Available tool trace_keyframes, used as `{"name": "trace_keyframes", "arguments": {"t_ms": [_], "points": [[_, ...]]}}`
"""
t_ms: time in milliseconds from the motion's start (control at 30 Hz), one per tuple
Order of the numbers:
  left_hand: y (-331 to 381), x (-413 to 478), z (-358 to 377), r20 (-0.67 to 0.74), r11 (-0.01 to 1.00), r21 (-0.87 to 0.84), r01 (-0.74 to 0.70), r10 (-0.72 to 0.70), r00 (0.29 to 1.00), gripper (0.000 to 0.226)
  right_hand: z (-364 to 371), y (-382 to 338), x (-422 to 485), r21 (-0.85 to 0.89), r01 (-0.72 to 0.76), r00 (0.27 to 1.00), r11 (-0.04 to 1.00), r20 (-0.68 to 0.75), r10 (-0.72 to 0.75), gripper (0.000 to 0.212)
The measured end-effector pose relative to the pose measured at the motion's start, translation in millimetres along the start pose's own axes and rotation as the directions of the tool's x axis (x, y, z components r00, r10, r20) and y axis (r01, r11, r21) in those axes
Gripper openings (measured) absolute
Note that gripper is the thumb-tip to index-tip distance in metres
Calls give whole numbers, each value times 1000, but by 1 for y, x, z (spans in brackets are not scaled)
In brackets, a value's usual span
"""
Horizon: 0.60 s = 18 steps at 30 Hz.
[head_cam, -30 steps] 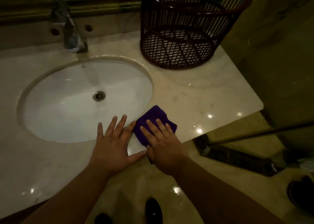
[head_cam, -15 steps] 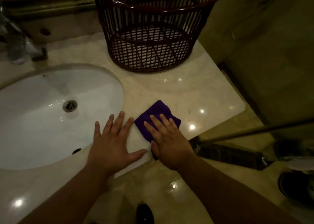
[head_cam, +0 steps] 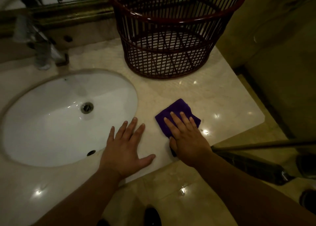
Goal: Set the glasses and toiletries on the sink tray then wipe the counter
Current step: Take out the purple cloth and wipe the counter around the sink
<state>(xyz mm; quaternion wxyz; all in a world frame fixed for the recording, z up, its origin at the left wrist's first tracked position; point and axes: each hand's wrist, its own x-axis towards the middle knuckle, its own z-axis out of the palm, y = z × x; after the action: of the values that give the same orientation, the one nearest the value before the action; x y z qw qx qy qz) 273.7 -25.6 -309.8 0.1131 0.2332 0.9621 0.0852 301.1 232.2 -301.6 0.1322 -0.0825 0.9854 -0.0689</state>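
A folded purple cloth (head_cam: pixel 177 110) lies flat on the pale marble counter (head_cam: pixel 222 102), right of the basin. My right hand (head_cam: pixel 186 136) presses down on the cloth's near half, fingers spread over it and thumb tucked at its near edge. My left hand (head_cam: pixel 124 148) rests flat and bare on the counter between the basin and the cloth, fingers apart. No glasses, toiletries or tray are in view.
A white oval sink basin (head_cam: pixel 51 123) fills the left, with a chrome faucet (head_cam: pixel 42 51) behind it. A dark red slatted basket (head_cam: pixel 171 34) stands at the back of the counter. The counter's right corner (head_cam: pixel 259 119) ends near a wall; a dark bar (head_cam: pixel 256 167) lies on the floor below.
My right hand has slid the cloth to the right, away from my left hand, opening a gap between them. The view has shifted slightly; my left hand stays planted.
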Motion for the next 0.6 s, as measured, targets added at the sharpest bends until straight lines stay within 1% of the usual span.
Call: {"name": "trace_keyframes", "arguments": {"t_ms": [433, 600], "points": [[-3, 4, 14, -36, 1000, -14, -2, 1, 999, 109, 11, -16, 12, 24, -107, 993, 994, -54, 108, 69], [-4, 3, 14, -41, 999, -32, -2, 1, 999, 108, 11, -19, 16, 9, -142, 989, 990, -47, 142, 70]]}}
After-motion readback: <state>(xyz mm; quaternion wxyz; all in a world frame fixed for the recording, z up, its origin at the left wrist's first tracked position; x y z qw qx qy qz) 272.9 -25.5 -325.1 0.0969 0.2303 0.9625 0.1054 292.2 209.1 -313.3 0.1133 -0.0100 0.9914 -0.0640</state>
